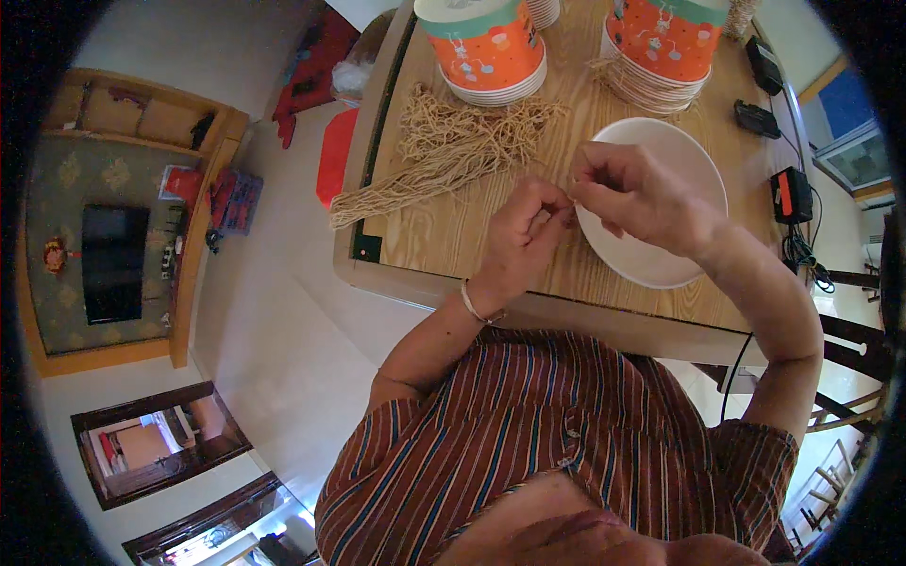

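Both my hands meet in front of me, over the left rim of a white round bowl-like container [651, 266] on the wooden table. My left hand [525, 231] is closed in a pinch, fingertips up against the other hand's. My right hand [640, 189] bends over the container with thumb and fingers pressed together. Whatever lies between the fingertips is too small to make out. Just beyond my left hand lies a loose bundle of tan twine [444, 156], tangled at the far end, with straighter strands reaching the table's left edge.
Two stacks of orange paper buckets with green rims, the left stack [481, 57] and the right stack [661, 42], stand at the back. More tan strands [634, 83] hang around the right one. A black-and-orange device [791, 194] with cables sits along the right edge, near black chairs [854, 344].
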Action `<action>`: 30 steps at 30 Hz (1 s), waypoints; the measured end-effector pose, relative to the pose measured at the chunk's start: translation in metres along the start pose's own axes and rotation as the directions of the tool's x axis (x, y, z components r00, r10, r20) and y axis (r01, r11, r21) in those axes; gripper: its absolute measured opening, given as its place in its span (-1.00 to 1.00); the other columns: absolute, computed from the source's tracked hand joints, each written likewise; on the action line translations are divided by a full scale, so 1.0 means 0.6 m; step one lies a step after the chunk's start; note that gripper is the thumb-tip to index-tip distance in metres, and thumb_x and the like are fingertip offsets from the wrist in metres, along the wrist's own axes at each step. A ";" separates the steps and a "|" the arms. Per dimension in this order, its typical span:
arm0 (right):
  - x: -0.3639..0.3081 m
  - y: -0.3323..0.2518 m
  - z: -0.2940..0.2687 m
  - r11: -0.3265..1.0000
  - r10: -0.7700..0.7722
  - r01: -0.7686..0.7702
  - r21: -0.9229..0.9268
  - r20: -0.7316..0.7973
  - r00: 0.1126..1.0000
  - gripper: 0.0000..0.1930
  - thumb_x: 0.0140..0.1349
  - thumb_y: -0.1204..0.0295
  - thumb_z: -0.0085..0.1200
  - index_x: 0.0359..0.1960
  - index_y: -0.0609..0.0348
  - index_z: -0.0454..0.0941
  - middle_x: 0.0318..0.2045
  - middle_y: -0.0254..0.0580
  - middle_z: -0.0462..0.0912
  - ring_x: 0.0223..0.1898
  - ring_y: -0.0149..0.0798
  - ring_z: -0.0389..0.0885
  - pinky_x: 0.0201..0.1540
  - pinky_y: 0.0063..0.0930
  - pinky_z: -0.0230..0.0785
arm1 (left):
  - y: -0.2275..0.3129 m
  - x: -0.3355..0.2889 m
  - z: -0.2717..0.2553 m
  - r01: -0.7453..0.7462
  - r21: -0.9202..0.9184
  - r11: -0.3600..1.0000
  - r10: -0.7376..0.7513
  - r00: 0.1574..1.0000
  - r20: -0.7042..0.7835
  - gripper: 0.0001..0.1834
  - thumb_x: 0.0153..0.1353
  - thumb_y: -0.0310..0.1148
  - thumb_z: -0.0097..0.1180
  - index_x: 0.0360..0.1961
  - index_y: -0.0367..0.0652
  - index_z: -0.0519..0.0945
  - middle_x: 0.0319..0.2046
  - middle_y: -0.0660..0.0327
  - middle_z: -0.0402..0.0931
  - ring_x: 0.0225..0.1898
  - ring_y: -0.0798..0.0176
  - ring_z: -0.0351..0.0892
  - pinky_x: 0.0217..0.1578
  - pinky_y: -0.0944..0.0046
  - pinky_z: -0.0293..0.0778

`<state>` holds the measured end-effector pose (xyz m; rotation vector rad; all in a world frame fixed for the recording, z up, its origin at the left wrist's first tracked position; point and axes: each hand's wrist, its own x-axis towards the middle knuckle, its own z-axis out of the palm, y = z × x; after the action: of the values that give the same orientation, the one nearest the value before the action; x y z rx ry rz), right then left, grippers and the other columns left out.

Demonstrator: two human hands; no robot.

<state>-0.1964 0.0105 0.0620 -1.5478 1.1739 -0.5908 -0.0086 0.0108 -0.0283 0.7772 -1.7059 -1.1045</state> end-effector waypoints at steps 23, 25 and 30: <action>0.006 -0.007 -0.008 0.991 -0.115 0.117 -0.065 0.035 0.993 -0.81 0.31 0.41 0.08 -0.43 0.19 0.41 -0.52 -0.54 0.34 -0.44 -0.65 0.25 -0.42 -0.66 0.17 | 0.031 0.027 -0.018 0.064 -0.180 0.982 -0.052 0.996 0.074 -0.89 0.11 -0.63 0.21 -0.36 -0.23 0.55 -0.34 0.28 0.43 -0.26 0.40 0.45 -0.21 0.41 0.39; 0.000 -0.021 -0.002 0.993 -0.096 0.097 -0.060 0.021 0.995 -0.82 0.31 0.42 0.08 -0.43 0.20 0.41 -0.52 -0.53 0.34 -0.44 -0.65 0.25 -0.42 -0.66 0.18 | 0.029 0.031 -0.021 -0.014 -0.117 0.993 0.022 0.997 0.068 -0.89 0.10 -0.63 0.21 -0.36 -0.23 0.55 -0.35 0.28 0.44 -0.27 0.39 0.45 -0.21 0.41 0.39; -0.002 -0.023 -0.008 0.984 -0.117 0.119 -0.131 0.020 0.993 -0.83 0.31 0.42 0.08 -0.42 0.20 0.42 -0.52 -0.51 0.34 -0.43 -0.63 0.27 -0.41 -0.65 0.20 | 0.016 0.031 -0.019 -0.125 -0.077 0.989 0.129 0.990 0.051 -0.88 0.10 -0.64 0.21 -0.36 -0.23 0.55 -0.33 0.26 0.46 -0.28 0.38 0.45 -0.21 0.41 0.39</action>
<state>-0.1959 0.0090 0.0765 -1.7406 1.1363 -0.5902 -0.0048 -0.0050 -0.0107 0.5876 -1.7262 -1.1036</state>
